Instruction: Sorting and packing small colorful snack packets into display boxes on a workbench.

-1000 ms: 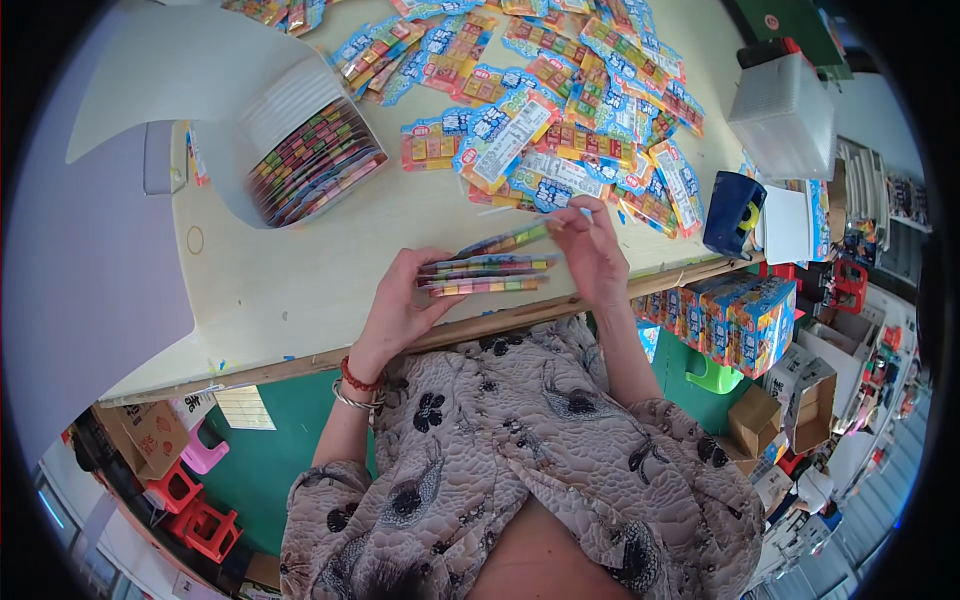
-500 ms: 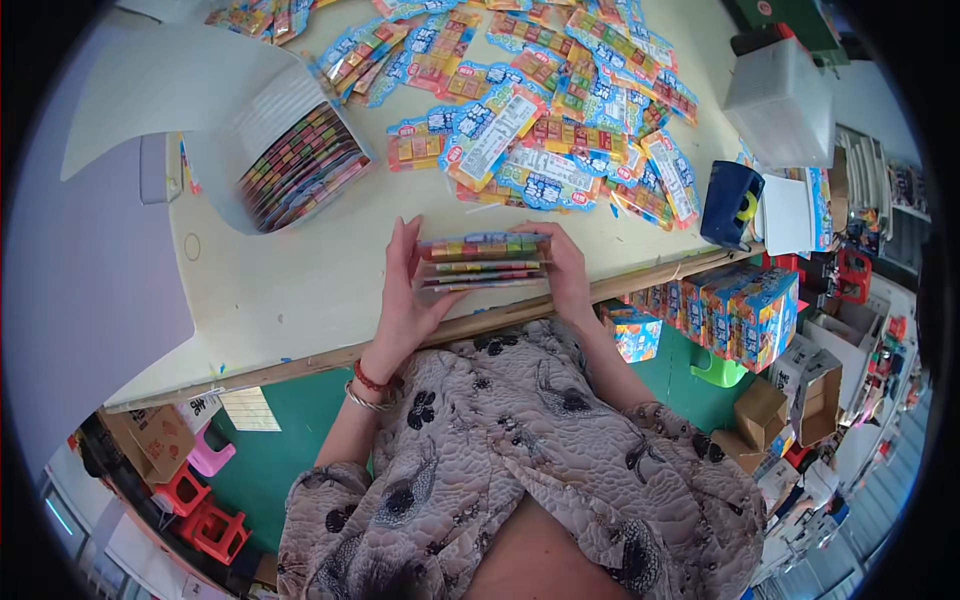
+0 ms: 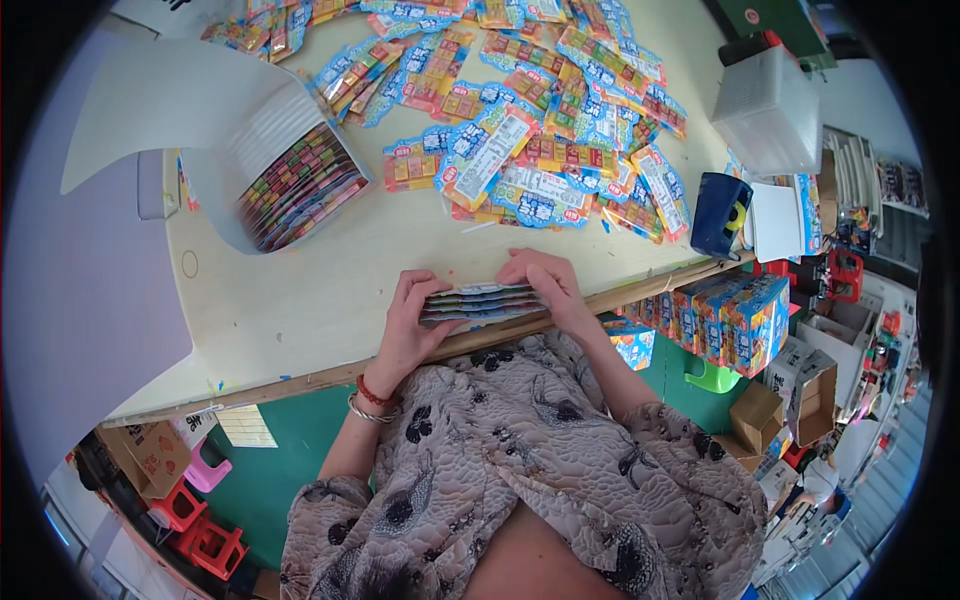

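Observation:
Between my two hands, close to the table's front edge, is a small stack of flat candy packets (image 3: 482, 303), seen edge-on. My left hand (image 3: 408, 322) grips its left end, thumb below and fingers above. At the right end my right hand (image 3: 553, 292) holds the stack, its thumb lying along the packets' edge. Beyond my hands lies a loose heap of colourful candy packets (image 3: 540, 158), blue at one end with yellow and red blocks. Left of the heap, an opened white box (image 3: 345, 158) on its side holds a row of packed packets (image 3: 300, 188).
A dark blue tape dispenser (image 3: 720, 215) and a translucent plastic bin (image 3: 770, 110) stand at the table's right. Below the wooden table edge (image 3: 330, 377) on the right are several printed display boxes (image 3: 740, 320). Red stools (image 3: 205, 535) and a cardboard box (image 3: 150, 455) are at lower left.
The stack has come down nearer the table edge and tilted, so its edges show instead of the coloured fronts. My right hand's fingers have folded in over its end.

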The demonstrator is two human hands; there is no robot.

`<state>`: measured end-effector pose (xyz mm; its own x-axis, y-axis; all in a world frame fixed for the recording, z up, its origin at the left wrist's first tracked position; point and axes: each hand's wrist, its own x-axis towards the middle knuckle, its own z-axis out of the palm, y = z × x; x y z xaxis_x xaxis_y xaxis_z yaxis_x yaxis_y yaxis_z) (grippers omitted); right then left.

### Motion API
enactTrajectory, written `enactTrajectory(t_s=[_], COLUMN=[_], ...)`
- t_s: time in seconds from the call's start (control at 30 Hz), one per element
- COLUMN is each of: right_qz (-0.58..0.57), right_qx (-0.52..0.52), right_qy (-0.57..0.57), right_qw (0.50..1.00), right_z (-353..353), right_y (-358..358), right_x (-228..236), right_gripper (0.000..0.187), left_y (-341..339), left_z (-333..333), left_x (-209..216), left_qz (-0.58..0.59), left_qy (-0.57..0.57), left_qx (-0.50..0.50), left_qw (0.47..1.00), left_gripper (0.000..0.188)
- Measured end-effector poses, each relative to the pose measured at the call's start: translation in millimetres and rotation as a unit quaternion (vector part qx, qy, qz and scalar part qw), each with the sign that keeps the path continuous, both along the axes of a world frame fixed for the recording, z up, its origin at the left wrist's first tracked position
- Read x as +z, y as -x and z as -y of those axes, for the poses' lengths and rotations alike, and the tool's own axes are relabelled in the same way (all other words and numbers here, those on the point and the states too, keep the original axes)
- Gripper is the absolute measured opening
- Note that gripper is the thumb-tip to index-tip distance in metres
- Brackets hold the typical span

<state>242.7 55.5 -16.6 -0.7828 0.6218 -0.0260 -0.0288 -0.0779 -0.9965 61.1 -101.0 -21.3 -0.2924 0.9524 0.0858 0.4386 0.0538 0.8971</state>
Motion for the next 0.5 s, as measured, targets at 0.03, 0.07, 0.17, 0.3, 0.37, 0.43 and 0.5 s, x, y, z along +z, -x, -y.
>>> enactTrajectory(t_s=[0.03,0.07,0.17,0.3,0.37,0.43,0.5], right_qz=[0.085,0.17,0.145,0.205,0.231,0.282,0.283], right_qx=[0.004,0.008,-0.169,-0.038,0.057,0.133,0.159], right_qy=[-0.031,-0.062,-0.341,-0.525,-0.597,-0.635,-0.641], right_qw=[0.996,0.983,0.913,0.825,0.766,0.707,0.695], right_z=[-9.3,-18.2,-64.3,-107.3,-105.0,-101.2,-108.1], right_y=[-1.7,0.0,24.7,72.3,84.9,90.7,95.1], right_x=[3.3,3.9,-0.9,29.7,26.7,17.9,14.0], right_gripper=[0.022,0.02,0.015,0.049,0.06,0.063,0.062], left_y=[1.2,2.4,2.5,4.9,3.2,1.6,0.8], left_z=[-1.9,-4.3,-4.1,-1.7,-1.2,-3.7,-3.4], left_x=[0.7,1.0,-3.8,-5.9,-5.9,-5.3,-4.0], left_qz=[0.0,0.025,0.078,0.099,0.107,0.119,0.119], left_qy=[-0.003,-0.011,-0.007,0.016,0.022,0.024,0.014], left_qx=[0.001,0.004,-0.011,-0.024,-0.017,-0.015,-0.014], left_qw=[1.0,1.0,0.997,0.995,0.994,0.992,0.993], left_gripper=[0.052,0.05,0.048,0.048,0.047,0.047,0.047])
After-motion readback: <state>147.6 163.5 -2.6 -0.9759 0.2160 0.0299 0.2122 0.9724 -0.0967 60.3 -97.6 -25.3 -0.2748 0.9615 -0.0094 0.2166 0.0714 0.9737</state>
